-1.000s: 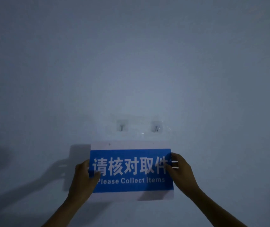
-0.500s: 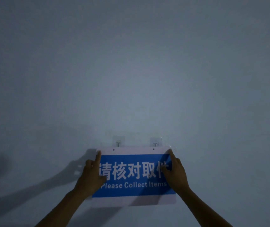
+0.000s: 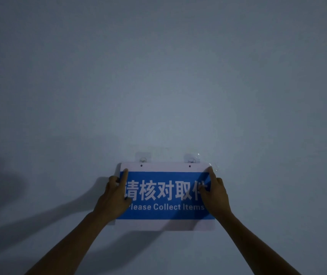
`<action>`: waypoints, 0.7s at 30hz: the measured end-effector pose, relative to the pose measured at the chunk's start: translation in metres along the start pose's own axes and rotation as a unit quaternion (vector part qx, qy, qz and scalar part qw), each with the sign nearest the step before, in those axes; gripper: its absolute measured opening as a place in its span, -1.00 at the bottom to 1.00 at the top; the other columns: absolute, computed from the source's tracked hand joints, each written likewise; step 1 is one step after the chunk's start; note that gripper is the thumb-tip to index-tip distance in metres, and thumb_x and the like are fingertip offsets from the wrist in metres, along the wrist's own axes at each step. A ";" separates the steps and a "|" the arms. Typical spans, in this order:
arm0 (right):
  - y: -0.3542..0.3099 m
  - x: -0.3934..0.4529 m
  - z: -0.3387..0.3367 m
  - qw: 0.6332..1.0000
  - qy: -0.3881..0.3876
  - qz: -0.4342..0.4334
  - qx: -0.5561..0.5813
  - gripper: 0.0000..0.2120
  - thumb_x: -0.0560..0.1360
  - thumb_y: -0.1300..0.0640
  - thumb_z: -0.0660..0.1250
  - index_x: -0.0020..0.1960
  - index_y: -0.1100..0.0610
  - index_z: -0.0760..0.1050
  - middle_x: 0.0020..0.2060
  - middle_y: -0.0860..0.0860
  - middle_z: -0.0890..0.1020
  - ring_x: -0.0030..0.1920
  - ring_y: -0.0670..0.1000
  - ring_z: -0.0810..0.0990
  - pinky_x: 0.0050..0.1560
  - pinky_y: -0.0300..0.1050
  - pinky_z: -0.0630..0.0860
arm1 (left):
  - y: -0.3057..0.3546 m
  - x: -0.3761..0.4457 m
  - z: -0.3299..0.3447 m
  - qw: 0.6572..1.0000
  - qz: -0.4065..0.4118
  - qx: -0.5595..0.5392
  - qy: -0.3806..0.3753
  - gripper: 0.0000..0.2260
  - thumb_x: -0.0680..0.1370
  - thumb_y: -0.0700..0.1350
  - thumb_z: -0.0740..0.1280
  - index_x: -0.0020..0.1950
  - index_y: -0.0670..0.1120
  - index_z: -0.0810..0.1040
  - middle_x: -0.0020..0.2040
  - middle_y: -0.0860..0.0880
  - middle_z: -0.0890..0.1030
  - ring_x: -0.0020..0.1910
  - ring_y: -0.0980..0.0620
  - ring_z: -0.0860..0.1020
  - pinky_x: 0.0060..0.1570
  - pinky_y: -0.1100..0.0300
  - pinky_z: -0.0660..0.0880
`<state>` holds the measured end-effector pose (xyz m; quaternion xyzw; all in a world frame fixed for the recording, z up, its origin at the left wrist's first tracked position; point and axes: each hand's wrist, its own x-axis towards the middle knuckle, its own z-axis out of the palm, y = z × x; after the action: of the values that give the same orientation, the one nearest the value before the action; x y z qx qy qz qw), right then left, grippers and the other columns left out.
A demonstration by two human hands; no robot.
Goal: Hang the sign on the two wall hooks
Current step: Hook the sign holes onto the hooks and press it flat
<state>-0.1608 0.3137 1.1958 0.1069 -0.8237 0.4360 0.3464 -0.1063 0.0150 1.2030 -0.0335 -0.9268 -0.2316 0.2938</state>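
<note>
A blue and white sign (image 3: 164, 213) reading "Please Collect Items" lies flat against the wall. Two small holes sit in its white top strip. Directly above them, two clear adhesive hooks, the left hook (image 3: 143, 160) and the right hook (image 3: 191, 160), stick out over the sign's top edge. My left hand (image 3: 115, 195) grips the sign's left edge, index finger pointing up along it. My right hand (image 3: 215, 195) holds the right edge the same way. The hands cover part of the lettering.
A plain pale wall (image 3: 158, 76) fills the view in dim light. Shadows of my arms fall on the wall to the lower left (image 3: 29, 215).
Both hands have raised the sign up the wall. Its top edge, well below the hooks a second ago, now overlaps their lower parts, with the holes just under the hooks.
</note>
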 end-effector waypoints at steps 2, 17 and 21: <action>0.002 0.000 -0.001 1.000 -0.005 -0.007 -0.010 -0.39 0.59 0.04 0.18 0.55 -0.03 -0.02 0.24 0.16 0.43 -0.02 -0.04 0.45 -0.10 -0.14 0.48 | -0.001 0.000 0.004 1.000 -0.006 -0.008 0.003 -0.16 0.50 -0.09 0.35 0.55 0.02 -0.21 0.36 -0.15 0.22 0.32 -0.06 0.38 0.16 0.01 0.57; -0.003 -0.005 -0.009 0.998 -0.024 0.015 -0.052 -0.38 0.59 0.02 0.17 0.54 -0.04 -0.06 0.25 0.13 0.41 0.09 0.08 0.57 -0.04 -0.05 0.59 | 0.003 0.006 0.008 0.999 -0.025 -0.003 -0.033 -0.18 0.51 -0.06 0.34 0.55 0.00 -0.19 0.39 -0.17 0.21 0.36 -0.11 0.37 0.25 -0.04 0.52; 0.001 -0.006 -0.007 0.999 -0.022 0.027 -0.036 -0.41 0.60 0.03 0.18 0.53 -0.05 -0.03 0.23 0.13 0.41 -0.03 -0.04 0.46 -0.14 -0.13 0.53 | 0.005 0.007 0.007 0.999 -0.023 -0.015 -0.026 -0.19 0.51 -0.07 0.34 0.55 -0.01 -0.16 0.40 -0.17 0.21 0.37 -0.11 0.36 0.26 -0.05 0.51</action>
<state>-0.1533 0.3197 1.1937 0.0817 -0.8490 0.4124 0.3200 -0.1145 0.0220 1.2036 -0.0224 -0.9312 -0.2514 0.2632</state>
